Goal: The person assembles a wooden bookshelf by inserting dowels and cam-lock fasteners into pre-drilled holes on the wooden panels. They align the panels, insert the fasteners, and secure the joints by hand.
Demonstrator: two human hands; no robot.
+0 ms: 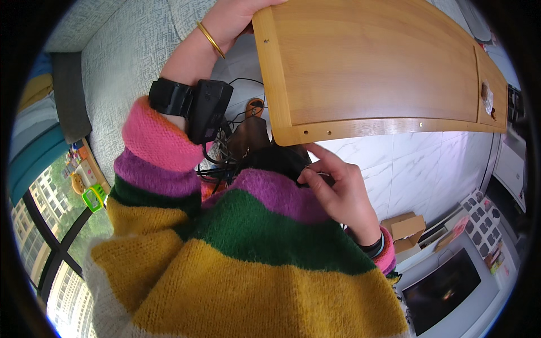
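A large light-brown wooden panel (372, 67) with a raised frame fills the upper right, tilted on edge. Small holes, some with metal in them, dot its frame. My left hand (243, 16) grips the panel's upper left edge, with most of its fingers hidden behind the wood or cut off by the picture's top. Below the panel's near corner, my right hand (341, 188) is closed in a pinch. A small, thin, shiny metal piece (323, 173) shows at its fingers, too small to name. Its index fingertip reaches up to the panel's lower edge.
A pale textured sofa (129, 62) lies to the left. Black cables (222, 166) hang from a black device (208, 110) on my left forearm. An open cardboard box (407, 228) stands on the marbled tile floor (406, 163), near a dark screen (442, 293) at the lower right.
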